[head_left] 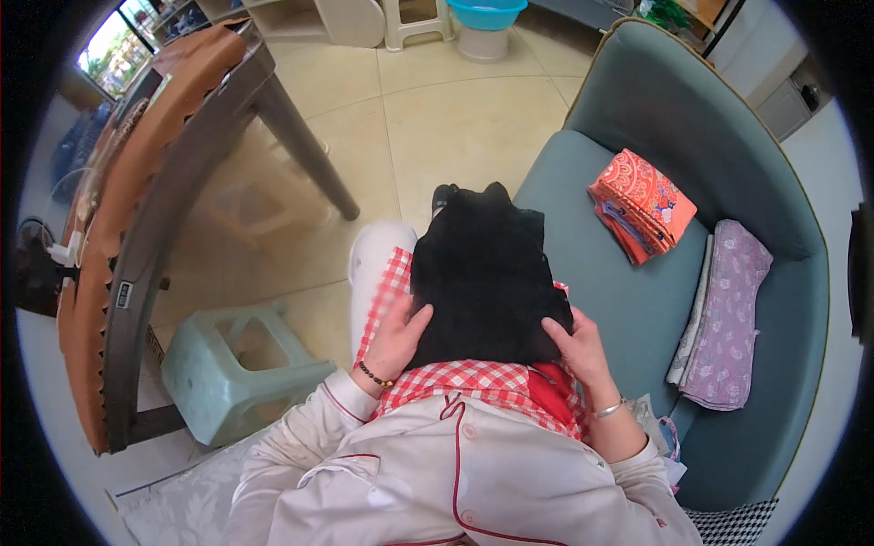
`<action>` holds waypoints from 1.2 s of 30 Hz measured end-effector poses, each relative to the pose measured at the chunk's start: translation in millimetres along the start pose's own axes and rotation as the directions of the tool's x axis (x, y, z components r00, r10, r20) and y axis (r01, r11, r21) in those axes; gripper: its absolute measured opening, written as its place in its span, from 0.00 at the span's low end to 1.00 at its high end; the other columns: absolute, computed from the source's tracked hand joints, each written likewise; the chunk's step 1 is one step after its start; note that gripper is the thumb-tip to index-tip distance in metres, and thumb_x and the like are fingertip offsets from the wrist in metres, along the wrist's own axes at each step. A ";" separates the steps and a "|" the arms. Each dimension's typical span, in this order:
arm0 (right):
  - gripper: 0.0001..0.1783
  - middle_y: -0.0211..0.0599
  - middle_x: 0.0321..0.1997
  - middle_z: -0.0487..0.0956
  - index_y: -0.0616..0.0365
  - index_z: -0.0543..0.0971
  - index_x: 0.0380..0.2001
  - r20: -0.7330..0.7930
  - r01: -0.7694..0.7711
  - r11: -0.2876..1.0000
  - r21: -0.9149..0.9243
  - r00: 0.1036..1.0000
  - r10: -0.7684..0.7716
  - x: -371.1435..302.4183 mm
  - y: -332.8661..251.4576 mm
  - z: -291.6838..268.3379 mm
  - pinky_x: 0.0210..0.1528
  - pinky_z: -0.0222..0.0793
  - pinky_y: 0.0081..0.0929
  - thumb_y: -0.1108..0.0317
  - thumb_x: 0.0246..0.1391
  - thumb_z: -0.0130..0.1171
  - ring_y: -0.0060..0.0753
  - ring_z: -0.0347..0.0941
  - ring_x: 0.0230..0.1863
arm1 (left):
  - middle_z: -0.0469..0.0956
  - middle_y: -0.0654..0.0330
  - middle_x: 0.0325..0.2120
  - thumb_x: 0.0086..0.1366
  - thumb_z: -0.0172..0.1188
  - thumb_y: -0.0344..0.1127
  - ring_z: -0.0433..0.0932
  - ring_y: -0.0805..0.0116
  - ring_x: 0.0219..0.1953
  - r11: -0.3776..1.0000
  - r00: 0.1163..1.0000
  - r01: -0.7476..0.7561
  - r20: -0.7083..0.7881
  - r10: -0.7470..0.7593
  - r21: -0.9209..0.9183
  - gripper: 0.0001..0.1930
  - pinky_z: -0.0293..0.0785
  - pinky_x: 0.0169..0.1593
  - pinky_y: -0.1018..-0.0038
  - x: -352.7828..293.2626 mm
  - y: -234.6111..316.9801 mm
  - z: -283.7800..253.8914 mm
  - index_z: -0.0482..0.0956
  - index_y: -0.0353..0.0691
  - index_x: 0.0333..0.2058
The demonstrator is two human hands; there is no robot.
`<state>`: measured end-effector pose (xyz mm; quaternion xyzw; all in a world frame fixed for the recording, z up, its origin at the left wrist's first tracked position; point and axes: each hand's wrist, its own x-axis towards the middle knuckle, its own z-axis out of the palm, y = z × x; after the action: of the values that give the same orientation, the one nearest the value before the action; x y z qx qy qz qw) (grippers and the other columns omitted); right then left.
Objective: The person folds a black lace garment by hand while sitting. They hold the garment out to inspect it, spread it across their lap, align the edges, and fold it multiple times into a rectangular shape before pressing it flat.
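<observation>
A black piece of cloth [482,282], perhaps a garment, lies spread over my lap in a roughly rectangular shape. Its far edge is uneven and reaches past my knees. My left hand [397,338] holds the near left edge, thumb on top. At the near right edge, my right hand [583,350] grips it the same way. The fingers of both hands are partly hidden by the cloth or turned under it. Beneath it shows red-and-white checked fabric [473,375].
To my right, a blue-green sofa [555,182] bears a folded orange patterned cloth [642,205] and a folded purple floral cloth [728,318]. On the left stand a pale green plastic stool [214,364] and a table with a brown cover [91,337]. A blue basin [489,11] is ahead.
</observation>
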<state>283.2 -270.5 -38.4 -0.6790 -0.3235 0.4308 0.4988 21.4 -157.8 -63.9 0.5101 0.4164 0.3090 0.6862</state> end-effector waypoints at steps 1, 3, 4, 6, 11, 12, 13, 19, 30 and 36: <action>0.16 0.30 0.42 0.78 0.65 0.74 0.46 0.048 -0.014 1.000 -0.020 0.999 0.015 -1.5 2.7 1.2 0.47 0.68 0.21 0.68 0.57 0.56 0.19 0.71 0.42 | 0.71 0.64 0.36 0.67 0.52 0.36 0.68 0.77 0.39 1.000 1.000 0.002 -0.001 -0.002 0.002 0.13 0.66 0.44 0.78 -1.3 -3.0 0.5 0.69 0.32 0.44; 0.15 0.28 0.40 0.78 0.65 0.75 0.46 -0.008 0.010 0.998 0.064 1.000 -0.010 -0.2 4.3 6.4 0.46 0.68 0.21 0.67 0.59 0.55 0.18 0.71 0.40 | 0.71 0.64 0.35 0.67 0.53 0.36 0.68 0.76 0.39 0.996 0.994 -0.087 -0.070 0.089 0.028 0.12 0.66 0.44 0.77 -3.5 -5.8 3.7 0.70 0.32 0.43; 0.14 0.28 0.39 0.78 0.66 0.75 0.45 -0.056 0.038 0.987 0.157 0.998 -0.030 0.0 -2.1 9.4 0.45 0.68 0.20 0.67 0.59 0.54 0.18 0.70 0.40 | 0.71 0.64 0.35 0.67 0.53 0.36 0.68 0.76 0.39 0.996 0.994 -0.086 -0.072 0.088 0.027 0.12 0.66 0.44 0.77 -4.5 -8.1 2.6 0.70 0.32 0.43; 0.13 0.28 0.38 0.78 0.66 0.75 0.42 -0.102 0.080 0.971 0.226 0.993 -0.059 1.4 6.7 6.5 0.43 0.68 0.19 0.68 0.59 0.54 0.17 0.70 0.38 | 0.72 0.60 0.39 0.66 0.55 0.38 0.69 0.72 0.43 1.000 1.000 -0.025 0.004 0.025 -0.008 0.16 0.66 0.47 0.76 -3.1 -15.6 -2.2 0.69 0.31 0.46; 0.14 0.31 0.36 0.79 0.66 0.73 0.45 -0.072 -0.059 0.998 -0.020 0.996 0.057 -6.8 35.4 -2.7 0.42 0.69 0.20 0.70 0.58 0.55 0.16 0.71 0.37 | 0.69 0.53 0.47 0.64 0.57 0.40 0.67 0.66 0.50 0.963 0.964 0.259 -0.049 -0.263 -0.069 0.24 0.63 0.54 0.75 3.2 -31.7 -16.8 0.65 0.30 0.53; 0.15 0.32 0.35 0.79 0.66 0.71 0.46 -0.080 -0.077 0.996 0.040 0.994 0.080 -9.9 30.1 -3.1 0.42 0.69 0.20 0.70 0.58 0.56 0.17 0.71 0.36 | 0.67 0.51 0.51 0.63 0.58 0.40 0.66 0.65 0.53 0.964 0.964 0.265 -0.038 -0.265 0.012 0.27 0.61 0.57 0.74 2.4 -30.6 -18.1 0.63 0.30 0.56; 0.17 0.32 0.33 0.79 0.66 0.69 0.48 -0.090 -0.089 0.991 0.105 0.991 0.098 -11.7 20.4 -4.9 0.42 0.69 0.20 0.70 0.58 0.56 0.18 0.72 0.36 | 0.67 0.51 0.51 0.63 0.58 0.40 0.66 0.65 0.53 0.964 0.964 0.264 -0.037 -0.264 0.014 0.27 0.61 0.57 0.74 0.6 -20.8 -15.1 0.63 0.30 0.56; 0.32 0.45 0.53 0.69 0.58 0.68 0.52 0.119 0.396 0.637 -0.661 0.894 -0.433 -27.7 -32.7 -15.5 0.55 0.63 0.36 0.69 0.42 0.67 0.42 0.66 0.54 | 0.60 0.58 0.58 0.59 0.61 0.27 0.58 0.68 0.60 0.970 0.957 0.177 0.260 -0.129 -0.169 0.36 0.55 0.62 0.74 -23.7 43.1 -16.4 0.53 0.38 0.64; 0.40 0.49 0.62 0.61 0.58 0.68 0.55 0.518 0.658 0.360 -0.661 0.748 -0.415 -14.4 -33.9 8.0 0.64 0.50 0.53 0.60 0.35 0.72 0.53 0.54 0.66 | 0.57 0.52 0.63 0.51 0.65 0.31 0.55 0.62 0.66 0.916 0.941 -0.202 0.328 0.083 0.348 0.42 0.50 0.66 0.70 -28.8 37.7 -11.4 0.54 0.39 0.64; 0.37 0.51 0.61 0.63 0.59 0.69 0.54 0.489 0.659 0.416 -0.627 0.749 -0.448 -11.3 -24.3 8.0 0.63 0.54 0.46 0.59 0.40 0.70 0.55 0.57 0.63 | 0.64 0.49 0.58 0.48 0.69 0.33 0.63 0.58 0.61 0.916 0.958 -0.159 0.283 0.052 0.368 0.43 0.57 0.63 0.68 -27.8 41.3 -3.8 0.56 0.38 0.62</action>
<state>270.9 -269.9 -13.3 -0.6169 -0.7401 0.1387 0.2289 5.2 -167.9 -17.7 0.6944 0.3442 0.1859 0.6040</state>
